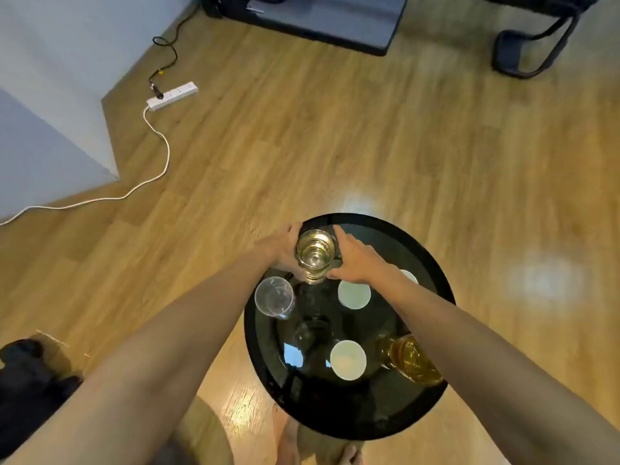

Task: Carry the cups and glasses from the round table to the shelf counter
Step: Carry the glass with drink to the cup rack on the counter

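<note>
One ribbed glass stands at the upper edge of the dark round surface, centre frame. Your left hand curls against its wall; your right hand sits beside it, fingers straight, holding nothing. Judge it rigid, slick and breakable: take it low around the body. A clear glass, white cups and an amber glass remain nearer you.
</note>
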